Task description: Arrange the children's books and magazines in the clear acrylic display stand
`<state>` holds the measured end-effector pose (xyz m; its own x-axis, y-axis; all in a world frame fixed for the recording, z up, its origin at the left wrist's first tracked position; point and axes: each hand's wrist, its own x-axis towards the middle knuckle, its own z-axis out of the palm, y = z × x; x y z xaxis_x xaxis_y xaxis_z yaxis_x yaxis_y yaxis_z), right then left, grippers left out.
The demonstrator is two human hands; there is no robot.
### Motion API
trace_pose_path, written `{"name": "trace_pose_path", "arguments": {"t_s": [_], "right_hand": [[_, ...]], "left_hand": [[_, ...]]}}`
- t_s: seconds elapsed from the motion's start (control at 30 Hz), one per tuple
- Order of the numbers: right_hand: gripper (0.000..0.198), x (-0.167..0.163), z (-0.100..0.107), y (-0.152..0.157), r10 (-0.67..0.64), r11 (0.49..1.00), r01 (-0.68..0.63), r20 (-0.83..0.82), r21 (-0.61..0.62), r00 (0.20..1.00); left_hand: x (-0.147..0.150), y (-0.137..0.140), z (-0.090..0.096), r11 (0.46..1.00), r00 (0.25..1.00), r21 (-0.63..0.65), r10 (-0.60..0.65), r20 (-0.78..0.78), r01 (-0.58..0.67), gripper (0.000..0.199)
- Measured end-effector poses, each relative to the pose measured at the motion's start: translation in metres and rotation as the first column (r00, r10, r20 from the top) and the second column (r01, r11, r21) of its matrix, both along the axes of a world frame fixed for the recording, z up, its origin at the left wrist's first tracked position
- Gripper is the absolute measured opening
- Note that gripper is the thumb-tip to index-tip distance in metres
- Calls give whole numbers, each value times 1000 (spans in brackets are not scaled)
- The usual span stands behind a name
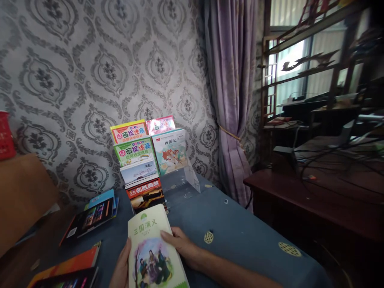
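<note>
Green book (pixel 154 240) is in both hands at the near edge of the tabletop (pixel 237 236), cover up, tilted. Bottom edge runs out of frame; can't tell if it touches the tabletop.

Right hand (pixel 184 246): gripping the right edge, thumb on the cover, other fingers hidden behind. Left hand (pixel 121 266): closed on the left edge, most fingers out of sight.

Just past its top edge: red book (pixel 144 192) at the front of the clear rack (pixel 193 176). White book (pixel 139 174) and puzzle book (pixel 135 151) step up behind it; fox book (pixel 170 151) stands to the right.

Risks, my read: pushed straight forward, the top edge could clip the red book and shove the stack. Rack looks light, so a bump may slide it. Its clear walls are easy to misjudge; a corner could snag. Right thumb sits high, so the lower end may swing if the left lets go.

Left side: black book (pixel 90 220) and orange book (pixel 67 262) lie flat, well off the rack.
</note>
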<state>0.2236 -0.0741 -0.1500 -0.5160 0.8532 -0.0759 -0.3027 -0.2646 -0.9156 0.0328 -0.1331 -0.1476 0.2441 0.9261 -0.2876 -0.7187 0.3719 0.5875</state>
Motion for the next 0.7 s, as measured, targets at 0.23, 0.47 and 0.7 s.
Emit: {"name": "trace_pose_path", "arguments": {"t_s": [0.23,0.47,0.7], "right_hand": [[63,2,5,-5,184,983,-184,-63,10,981],[66,3,-3,2,89,995,-89,-1,-50,996],[66,8,-1,15,130,990,-128,-22,63,991]], "left_hand": [[4,-2,9,999,999,19,-46,16,46,79],[-3,1,-1,999,998,-30,25,-49,-26,74],[-7,4,-11,996,994,-42,76,-82,-80,74]]}}
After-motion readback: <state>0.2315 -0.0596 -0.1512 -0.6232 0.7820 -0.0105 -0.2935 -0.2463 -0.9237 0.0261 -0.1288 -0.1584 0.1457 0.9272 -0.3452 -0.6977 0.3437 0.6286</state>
